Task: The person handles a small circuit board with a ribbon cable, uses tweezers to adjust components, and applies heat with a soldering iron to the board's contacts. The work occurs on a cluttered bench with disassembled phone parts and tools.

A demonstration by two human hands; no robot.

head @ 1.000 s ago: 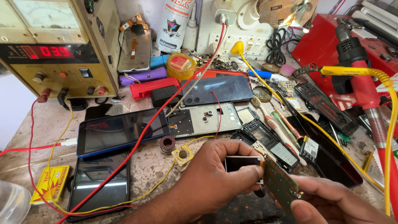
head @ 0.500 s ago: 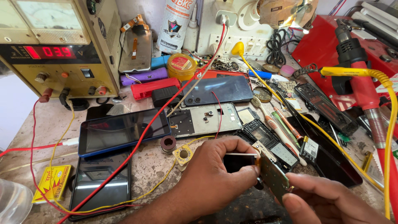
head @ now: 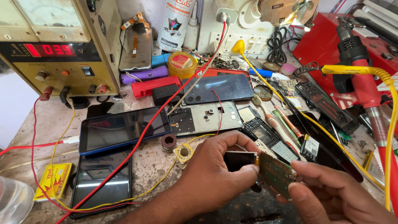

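A small green board [head: 277, 174] with a dark screen [head: 239, 160] hinged at its left edge is held low in the middle of the view, above the front edge of the bench [head: 153, 166]. The screen is pinched between thumb and fingers of the left hand [head: 215, 174]; the board's right edge is pinched by the right hand [head: 331, 195]. Two whole phones [head: 124, 128] are laid screen-up at the left, one behind the other, with a dark back cover [head: 219, 88] and one bare frame [head: 205, 119] beyond them. Two solder spools [head: 183, 152] are set just left of the left hand. One power supply [head: 54, 45] is stood at the back left, from which red wires [head: 137, 137] and a yellow one are run across the phones. One hot-air gun [head: 365, 83] is seen at the right. Little bare surface is left: a strip beside the spools and a patch at the far left edge.
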